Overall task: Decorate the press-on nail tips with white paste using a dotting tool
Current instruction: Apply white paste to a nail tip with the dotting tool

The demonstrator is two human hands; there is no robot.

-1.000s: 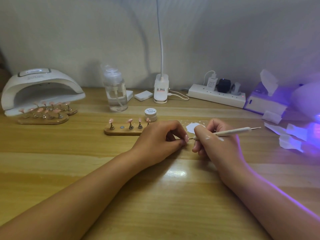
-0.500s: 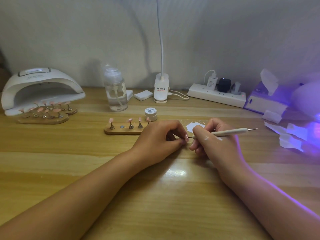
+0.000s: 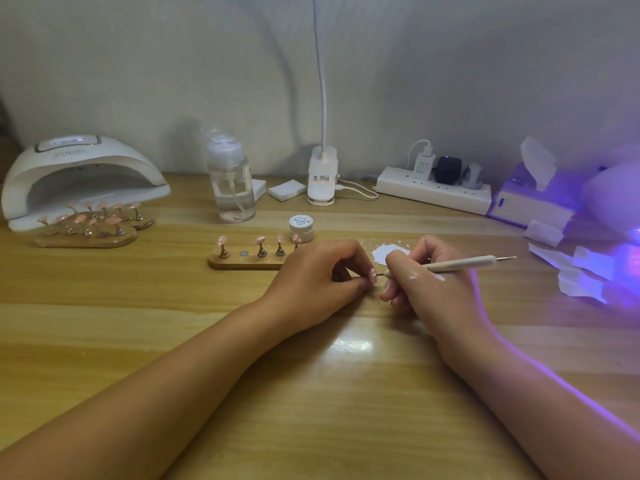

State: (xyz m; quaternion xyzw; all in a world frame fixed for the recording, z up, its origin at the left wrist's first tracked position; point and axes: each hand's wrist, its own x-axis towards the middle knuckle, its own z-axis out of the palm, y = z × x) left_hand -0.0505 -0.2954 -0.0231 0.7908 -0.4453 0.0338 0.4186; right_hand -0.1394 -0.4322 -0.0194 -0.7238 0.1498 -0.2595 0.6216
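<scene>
Nudging leftward, the right hand [image 3: 433,282], pinching a slim cream dotting tool [image 3: 460,263], now reaches the small pink nail tip [image 3: 373,274] pinched by the left hand [image 3: 318,275], so dotting likely begins.

Bare forearms [image 3: 207,368], white smears [image 3: 439,277] across the right hand [image 3: 437,292]

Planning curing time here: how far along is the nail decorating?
Done: white paste lies spread out by the right hand. In hand: the left hand pinches one nail tip, and the right hand's dotting tool points at it. Left: four tips on the near holder, one slot empty; any dots on them are too small to see.
</scene>
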